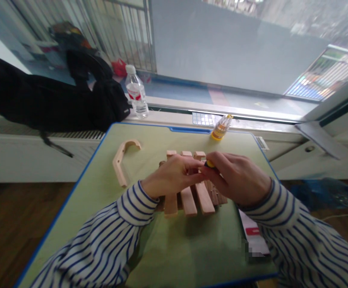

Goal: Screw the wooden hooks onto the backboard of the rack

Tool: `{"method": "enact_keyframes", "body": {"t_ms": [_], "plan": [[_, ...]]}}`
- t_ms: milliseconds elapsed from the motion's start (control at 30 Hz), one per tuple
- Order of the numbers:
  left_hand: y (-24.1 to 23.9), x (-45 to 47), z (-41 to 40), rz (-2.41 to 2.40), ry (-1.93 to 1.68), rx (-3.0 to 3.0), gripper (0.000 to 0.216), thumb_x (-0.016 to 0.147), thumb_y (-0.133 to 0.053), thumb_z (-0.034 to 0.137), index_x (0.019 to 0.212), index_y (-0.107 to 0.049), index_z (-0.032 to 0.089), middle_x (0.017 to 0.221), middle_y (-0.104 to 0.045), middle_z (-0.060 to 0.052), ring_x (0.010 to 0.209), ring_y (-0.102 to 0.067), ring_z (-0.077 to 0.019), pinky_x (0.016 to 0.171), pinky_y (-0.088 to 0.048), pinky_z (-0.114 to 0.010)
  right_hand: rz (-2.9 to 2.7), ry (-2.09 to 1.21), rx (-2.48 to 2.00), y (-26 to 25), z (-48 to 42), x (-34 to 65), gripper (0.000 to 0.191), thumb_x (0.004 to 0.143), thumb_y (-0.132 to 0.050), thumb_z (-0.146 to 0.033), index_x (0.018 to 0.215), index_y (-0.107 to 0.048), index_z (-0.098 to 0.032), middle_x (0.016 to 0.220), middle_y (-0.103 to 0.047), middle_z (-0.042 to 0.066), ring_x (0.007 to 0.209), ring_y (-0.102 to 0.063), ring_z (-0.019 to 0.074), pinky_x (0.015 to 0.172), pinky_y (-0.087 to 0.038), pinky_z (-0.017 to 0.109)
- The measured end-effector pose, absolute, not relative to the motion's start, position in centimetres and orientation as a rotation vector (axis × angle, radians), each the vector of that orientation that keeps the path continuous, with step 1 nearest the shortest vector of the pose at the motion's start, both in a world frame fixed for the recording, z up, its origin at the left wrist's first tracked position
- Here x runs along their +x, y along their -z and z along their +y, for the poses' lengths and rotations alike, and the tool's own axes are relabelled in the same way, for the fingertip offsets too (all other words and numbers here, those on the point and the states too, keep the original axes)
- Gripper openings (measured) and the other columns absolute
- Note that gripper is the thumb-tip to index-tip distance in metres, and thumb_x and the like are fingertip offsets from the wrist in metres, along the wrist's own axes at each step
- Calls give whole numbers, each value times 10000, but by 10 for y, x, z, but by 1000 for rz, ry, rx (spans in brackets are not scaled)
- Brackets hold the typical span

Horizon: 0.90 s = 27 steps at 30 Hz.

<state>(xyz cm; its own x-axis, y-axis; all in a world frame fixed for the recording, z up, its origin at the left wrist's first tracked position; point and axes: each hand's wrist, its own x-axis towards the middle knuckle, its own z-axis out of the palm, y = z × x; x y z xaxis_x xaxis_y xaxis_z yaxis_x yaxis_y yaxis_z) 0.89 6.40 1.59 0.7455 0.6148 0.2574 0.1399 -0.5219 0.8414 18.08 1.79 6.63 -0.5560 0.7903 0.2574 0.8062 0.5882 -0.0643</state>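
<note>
Mid-frame, the right hand (235,178) pinches a stubby yellow-and-black tool (210,164), beside the left hand (172,174), whose grip I cannot tell, above three pale flat wooden slats (188,203) on the green, blue-edged tabletop (94,196).

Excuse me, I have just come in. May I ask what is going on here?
A person is working with both hands over pale wooden slats on a table. The right hand grips a small yellow-and-black thing. The left hand meets it above the slats; what its fingers hold is unclear. A curved wooden piece lies to the left, and a small bottle stands at the far edge.
</note>
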Motion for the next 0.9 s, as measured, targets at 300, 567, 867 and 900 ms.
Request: {"method": "enact_keyframes", "body": {"t_ms": [300,567,867,900], "plan": [[-21,16,59,686,-818,2107,189,791,-605,336,852,-675,171,635,-573,32,555,-471,-63,506,-347,-171,-2617,41,-1394,-74,15,185,205,897,-352,-329,848,-461,-163,677,-557,8,573,-478,110,525,-302,258],[-18,16,59,655,-842,2120,157,794,-610,310,797,-686,172,628,-590,30,536,-478,-50,499,-354,-161,-2802,-46,-1292,-92,20,192,241,898,-361,-346,913,-516,-162,776,-600,43,668,-522,122,576,-347,257],[-19,14,60,657,-765,2140,212,835,-550,334,863,-691,177,669,-603,13,572,-483,-57,509,-357,-162,-2759,97,-1251,-78,20,190,212,902,-367,-265,866,-527,-132,710,-558,32,645,-488,116,594,-353,250],[-20,13,61,657,-748,2138,218,836,-547,337,874,-690,177,670,-603,12,574,-483,-58,511,-359,-163,-2747,114,-1263,-76,19,189,205,900,-373,-270,853,-521,-135,700,-552,26,630,-485,114,585,-348,249]]}}
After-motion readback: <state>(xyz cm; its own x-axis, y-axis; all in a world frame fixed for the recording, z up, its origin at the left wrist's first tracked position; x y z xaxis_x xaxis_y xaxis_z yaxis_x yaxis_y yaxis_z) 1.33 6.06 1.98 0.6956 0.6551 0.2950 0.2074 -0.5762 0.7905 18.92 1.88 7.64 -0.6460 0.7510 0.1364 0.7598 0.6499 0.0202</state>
